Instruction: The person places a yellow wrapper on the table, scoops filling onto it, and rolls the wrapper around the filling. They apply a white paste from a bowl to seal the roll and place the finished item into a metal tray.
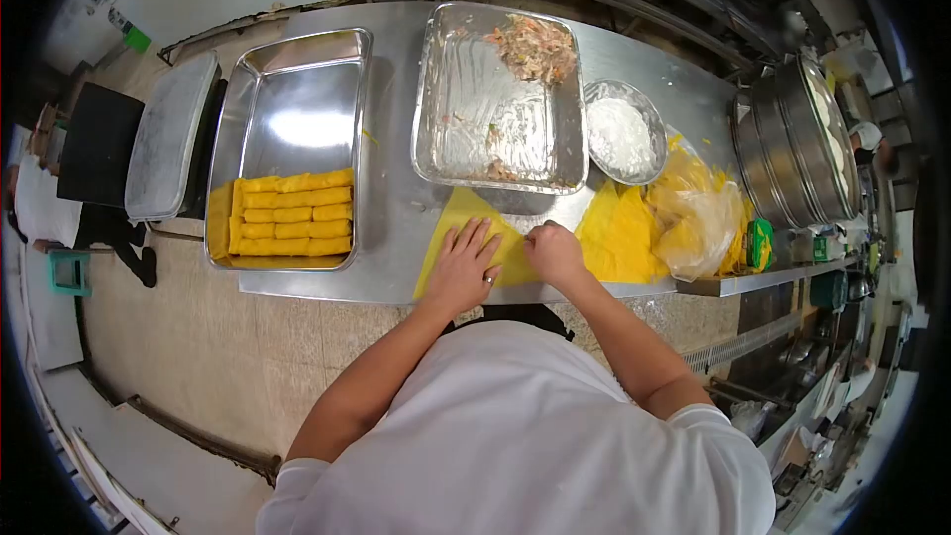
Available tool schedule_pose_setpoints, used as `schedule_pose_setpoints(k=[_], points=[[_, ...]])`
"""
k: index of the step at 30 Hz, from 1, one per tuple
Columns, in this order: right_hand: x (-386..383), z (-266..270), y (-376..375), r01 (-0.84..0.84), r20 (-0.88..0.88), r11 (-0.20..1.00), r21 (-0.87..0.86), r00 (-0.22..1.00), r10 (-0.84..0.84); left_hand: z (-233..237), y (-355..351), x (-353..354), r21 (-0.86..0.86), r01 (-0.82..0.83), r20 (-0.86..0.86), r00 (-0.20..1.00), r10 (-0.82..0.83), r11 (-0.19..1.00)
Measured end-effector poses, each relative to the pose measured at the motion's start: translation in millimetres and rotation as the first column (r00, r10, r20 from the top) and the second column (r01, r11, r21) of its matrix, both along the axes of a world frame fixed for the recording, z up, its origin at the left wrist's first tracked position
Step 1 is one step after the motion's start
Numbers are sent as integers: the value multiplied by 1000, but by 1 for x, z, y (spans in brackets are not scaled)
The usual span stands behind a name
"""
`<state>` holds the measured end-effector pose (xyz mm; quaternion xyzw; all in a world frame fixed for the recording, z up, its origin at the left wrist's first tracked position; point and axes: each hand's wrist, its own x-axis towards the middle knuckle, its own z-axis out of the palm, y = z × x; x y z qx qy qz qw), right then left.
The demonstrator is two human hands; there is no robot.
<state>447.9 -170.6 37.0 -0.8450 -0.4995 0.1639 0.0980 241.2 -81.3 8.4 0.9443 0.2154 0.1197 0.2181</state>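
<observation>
A thin yellow wrapper sheet [436,238] lies on the steel table, one corner pointing away from me. My left hand [466,266] rests flat on it, fingers spread, a ring on one finger. My right hand [557,254] is closed at the sheet's right side; whatever its curled fingers grip is hidden. Just right of that hand is a stack of yellow wrapper sheets [619,238], partly under a clear plastic bag [698,223]. Beyond my hands stands a steel tray [456,129] with chopped filling [535,48] in its far right corner.
To the left, a deep steel tray [297,104] holds rows of yellow rolls [297,213]. A metal bowl of white paste or powder [624,132] sits right of the filling tray. Stacked round steamers [792,149] stand at the right end. Another person [59,203] is at far left.
</observation>
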Motion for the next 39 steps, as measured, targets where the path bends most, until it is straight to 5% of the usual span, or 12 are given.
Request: schedule_pose_setpoints(k=[14, 23, 26, 30, 35, 39], points=[[-9, 13, 14, 174, -91, 975, -135, 978, -187, 1, 2, -7, -10, 24, -40, 999, -24, 1000], [7, 2, 14, -4, 162, 990, -140, 986, 27, 4, 0, -2, 2, 24, -111, 993, -24, 1000], [33, 21, 3, 88, 204, 986, -139, 977, -58, 1, -1, -1, -4, 22, -85, 996, -22, 1000], [97, 45, -37, 193, 240, 970, 146, 945, -224, 0, -4, 1, 15, 15, -141, 990, -13, 1000], [154, 118, -87, 418, -44, 814, 404, 898, -439, 6, -6, 6, 15, 3, -162, 987, -1, 1000], [189, 144, -100, 458, -72, 728, 511, 866, -494, 3, -6, 7, 11, 1, -138, 990, 1, 1000]])
